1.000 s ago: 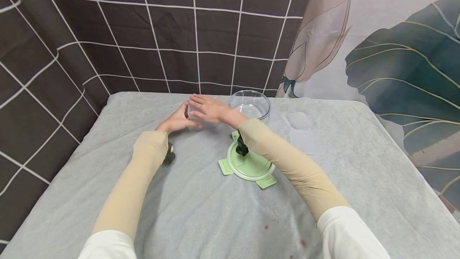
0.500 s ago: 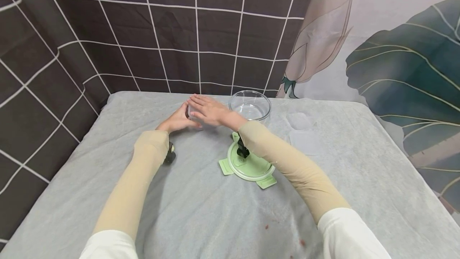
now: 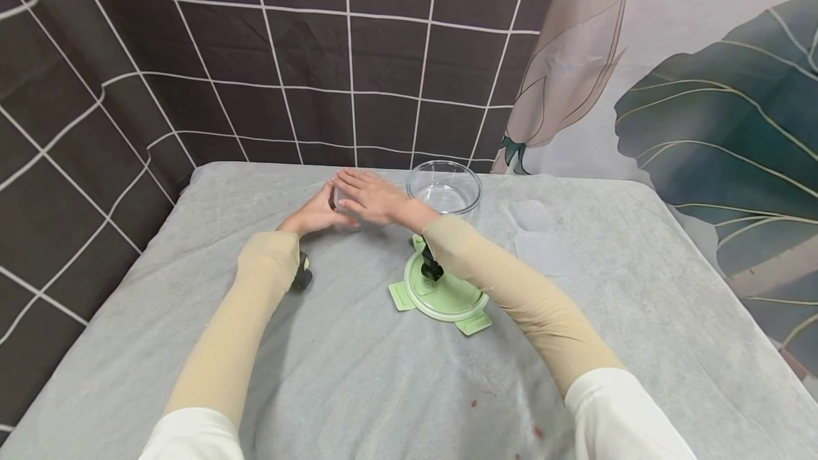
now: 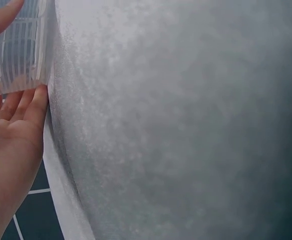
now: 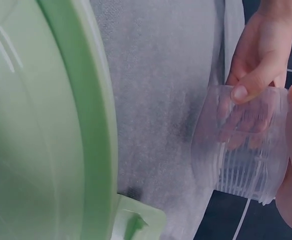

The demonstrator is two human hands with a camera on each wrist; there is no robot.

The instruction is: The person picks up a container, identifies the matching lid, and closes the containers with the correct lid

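Near the back edge of the table, my left hand (image 3: 316,211) grips a clear ribbed plastic container (image 5: 240,165). In the right wrist view, its thumb lies across the near side and its fingers show through the plastic from behind. My right hand (image 3: 373,197) rests over the container's top with fingers extended, hiding most of it in the head view. The left wrist view shows the container's ribbed wall (image 4: 16,60) with left fingertips touching its lower edge. Below my right wrist lies a round green lid (image 3: 444,297) with side flaps.
A round glass bowl (image 3: 447,197) stands right of my hands at the back. Flat clear plastic pieces, one rounded (image 3: 533,214) and one squarish (image 3: 542,253), lie farther right. Small red specks (image 3: 537,431) mark the grey tablecloth (image 3: 358,375) near the front. A dark gridded curtain (image 3: 307,55) hangs behind.
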